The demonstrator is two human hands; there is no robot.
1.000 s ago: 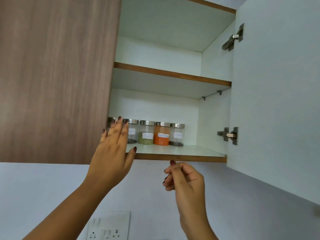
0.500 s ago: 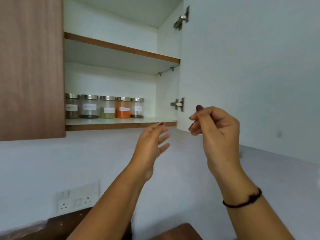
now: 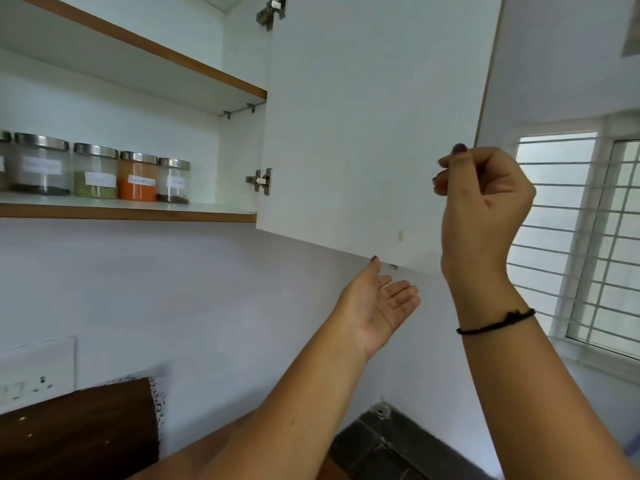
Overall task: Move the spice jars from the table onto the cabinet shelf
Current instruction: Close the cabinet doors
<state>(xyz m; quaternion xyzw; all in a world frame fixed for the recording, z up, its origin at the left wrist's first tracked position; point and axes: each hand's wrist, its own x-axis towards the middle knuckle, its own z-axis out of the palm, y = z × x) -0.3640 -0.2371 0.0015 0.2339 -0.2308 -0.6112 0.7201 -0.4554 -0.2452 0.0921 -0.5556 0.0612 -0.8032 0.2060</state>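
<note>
Several glass spice jars with steel lids stand in a row on the lower cabinet shelf [image 3: 138,214] at the left, among them a green-filled jar [image 3: 94,174], an orange-filled jar [image 3: 136,178] and a small jar [image 3: 173,181] with dark bits. The white cabinet door [image 3: 363,116] stands swung open. My left hand [image 3: 377,306] is held palm up, fingers straight, just under the door's lower edge, with one fingertip at that edge. In front of the door's free edge my right hand [image 3: 485,195] is raised with curled fingers. Nothing shows in it.
An upper shelf [image 3: 173,60] spans the cabinet above the jars. A barred window [image 3: 588,220] is at the right. Low on the wall at the left sits a socket plate [image 3: 34,372], with a dark wooden board [image 3: 76,427] below it and a dark counter [image 3: 398,445] at the bottom.
The view has swung right, away from the jars. My left hand left the shelf and dropped under the door's lower edge. My right hand rose to the door's free edge.
</note>
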